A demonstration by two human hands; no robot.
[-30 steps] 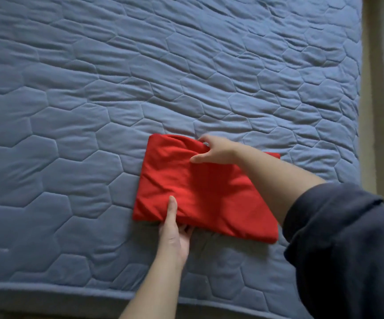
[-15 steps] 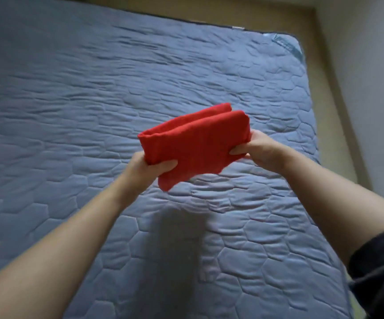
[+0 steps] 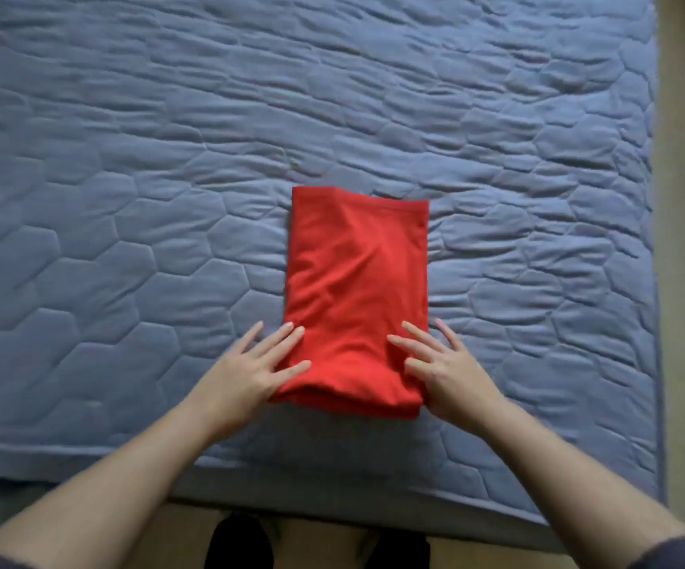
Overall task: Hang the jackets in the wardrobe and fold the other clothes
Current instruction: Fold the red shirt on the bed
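We are now pressing the red garment [image 3: 357, 297], lifted a moment ago, flat on the bed [image 3: 127, 199]; left hand [image 3: 246, 371] and right hand [image 3: 447, 371] lying spread, fingers straight, this fold looking finished.

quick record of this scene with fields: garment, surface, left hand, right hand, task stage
garment: red cloth garment, folded into a flat rectangle, lying on the bed
surface: blue quilted mattress cover with hexagon stitching
left: left hand, fingers straight, tips resting on the garment's near left corner
right: right hand, fingers straight and spread, lying across the near right edge
task stage: this piece looks folded; no jacket or wardrobe in view
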